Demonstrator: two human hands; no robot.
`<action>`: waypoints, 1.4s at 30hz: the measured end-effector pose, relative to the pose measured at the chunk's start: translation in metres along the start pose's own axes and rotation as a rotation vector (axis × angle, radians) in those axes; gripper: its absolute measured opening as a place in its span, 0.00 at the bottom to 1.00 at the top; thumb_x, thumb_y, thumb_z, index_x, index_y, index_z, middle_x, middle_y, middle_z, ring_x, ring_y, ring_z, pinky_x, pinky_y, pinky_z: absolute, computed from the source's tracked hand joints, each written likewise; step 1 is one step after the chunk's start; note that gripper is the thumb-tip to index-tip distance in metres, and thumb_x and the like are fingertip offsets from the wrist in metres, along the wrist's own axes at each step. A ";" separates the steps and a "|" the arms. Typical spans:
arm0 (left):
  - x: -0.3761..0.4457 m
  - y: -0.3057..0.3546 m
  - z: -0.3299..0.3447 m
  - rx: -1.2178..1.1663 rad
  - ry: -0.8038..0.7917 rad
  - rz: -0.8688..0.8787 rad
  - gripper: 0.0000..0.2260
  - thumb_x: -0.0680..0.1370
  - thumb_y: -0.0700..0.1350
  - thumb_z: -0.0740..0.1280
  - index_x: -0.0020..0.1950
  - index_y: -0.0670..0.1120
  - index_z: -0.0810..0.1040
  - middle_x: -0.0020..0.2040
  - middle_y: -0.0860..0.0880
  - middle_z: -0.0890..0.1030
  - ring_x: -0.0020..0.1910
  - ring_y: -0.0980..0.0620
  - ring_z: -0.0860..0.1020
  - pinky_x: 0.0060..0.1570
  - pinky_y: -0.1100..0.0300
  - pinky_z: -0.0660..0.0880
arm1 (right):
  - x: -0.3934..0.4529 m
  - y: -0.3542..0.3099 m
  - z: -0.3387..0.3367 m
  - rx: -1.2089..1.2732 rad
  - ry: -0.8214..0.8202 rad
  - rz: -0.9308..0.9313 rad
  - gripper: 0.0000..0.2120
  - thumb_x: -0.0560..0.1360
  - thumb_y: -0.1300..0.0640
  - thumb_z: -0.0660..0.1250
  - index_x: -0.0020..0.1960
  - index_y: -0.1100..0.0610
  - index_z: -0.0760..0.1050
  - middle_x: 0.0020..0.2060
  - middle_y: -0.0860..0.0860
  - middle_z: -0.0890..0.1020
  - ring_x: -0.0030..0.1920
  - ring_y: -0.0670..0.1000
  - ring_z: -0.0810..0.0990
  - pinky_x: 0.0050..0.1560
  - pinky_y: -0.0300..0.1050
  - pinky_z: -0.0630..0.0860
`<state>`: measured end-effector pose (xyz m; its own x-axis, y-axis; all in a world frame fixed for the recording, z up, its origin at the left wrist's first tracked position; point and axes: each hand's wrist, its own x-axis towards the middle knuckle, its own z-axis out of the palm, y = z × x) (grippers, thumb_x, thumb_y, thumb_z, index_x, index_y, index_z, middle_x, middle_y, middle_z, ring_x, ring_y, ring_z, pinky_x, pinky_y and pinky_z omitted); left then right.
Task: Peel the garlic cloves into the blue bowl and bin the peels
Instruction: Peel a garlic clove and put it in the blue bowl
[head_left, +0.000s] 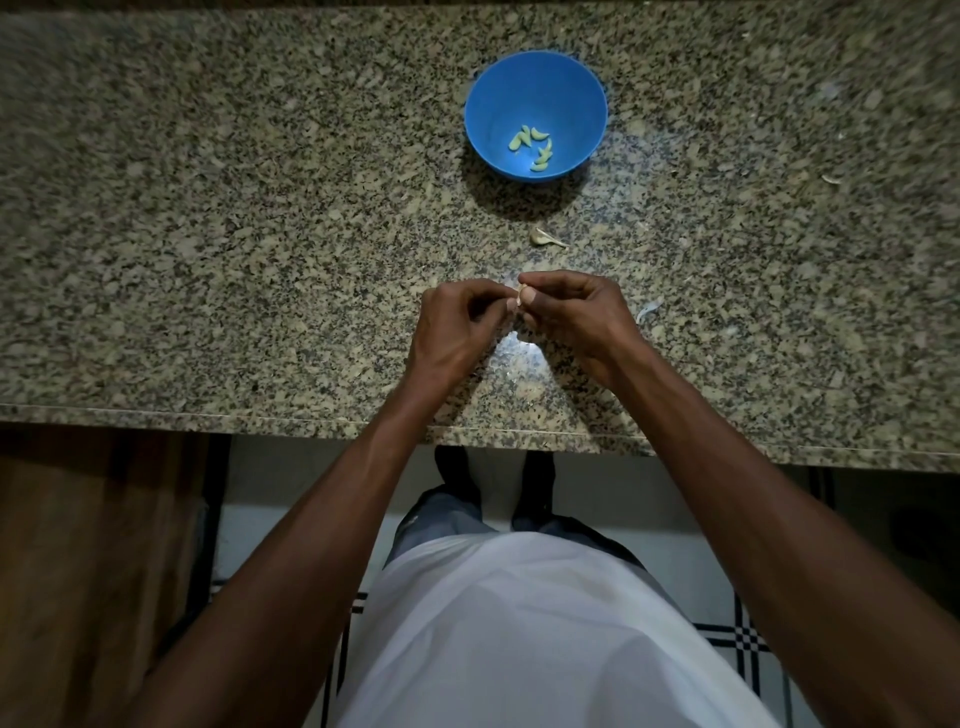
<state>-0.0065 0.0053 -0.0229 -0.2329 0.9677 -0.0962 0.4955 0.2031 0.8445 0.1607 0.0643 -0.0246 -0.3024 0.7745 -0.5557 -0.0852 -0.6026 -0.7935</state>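
A blue bowl (535, 78) stands on the granite counter beyond my hands, with several peeled pale garlic cloves (532, 145) in its bottom. Between the bowl and my hands lies one unpeeled clove (543, 237) with a pointed tail. My left hand (457, 327) and my right hand (576, 317) meet over the counter and together pinch a small garlic clove (521, 296) between their fingertips. Most of that clove is hidden by my fingers.
Bits of white peel lie on the speckled counter (260, 234) to the right of my right hand (648, 310) and further right (831, 179). The counter's front edge runs just below my wrists. No bin is in view.
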 end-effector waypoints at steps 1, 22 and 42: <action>0.000 0.000 0.000 0.031 -0.001 0.036 0.08 0.79 0.44 0.74 0.57 0.44 0.87 0.50 0.49 0.88 0.47 0.58 0.86 0.50 0.60 0.84 | 0.000 0.000 0.000 0.006 -0.001 0.002 0.11 0.75 0.67 0.75 0.57 0.65 0.84 0.52 0.60 0.87 0.53 0.58 0.87 0.53 0.47 0.85; 0.004 0.000 0.004 0.091 0.202 -0.141 0.03 0.77 0.42 0.72 0.49 0.45 0.82 0.41 0.51 0.83 0.41 0.55 0.82 0.43 0.60 0.82 | 0.006 0.009 -0.005 0.000 -0.069 0.050 0.12 0.75 0.71 0.74 0.59 0.66 0.83 0.49 0.60 0.88 0.51 0.57 0.89 0.50 0.43 0.84; 0.002 0.000 0.008 -0.263 0.069 -0.189 0.06 0.75 0.42 0.78 0.52 0.44 0.88 0.46 0.52 0.88 0.46 0.58 0.86 0.46 0.62 0.82 | 0.001 0.000 -0.001 -0.107 -0.010 0.003 0.08 0.75 0.65 0.77 0.54 0.65 0.86 0.48 0.62 0.88 0.47 0.55 0.87 0.53 0.48 0.83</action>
<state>-0.0003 0.0089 -0.0278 -0.3608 0.9022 -0.2361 0.2070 0.3243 0.9230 0.1614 0.0652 -0.0252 -0.3119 0.7706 -0.5558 0.0178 -0.5801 -0.8143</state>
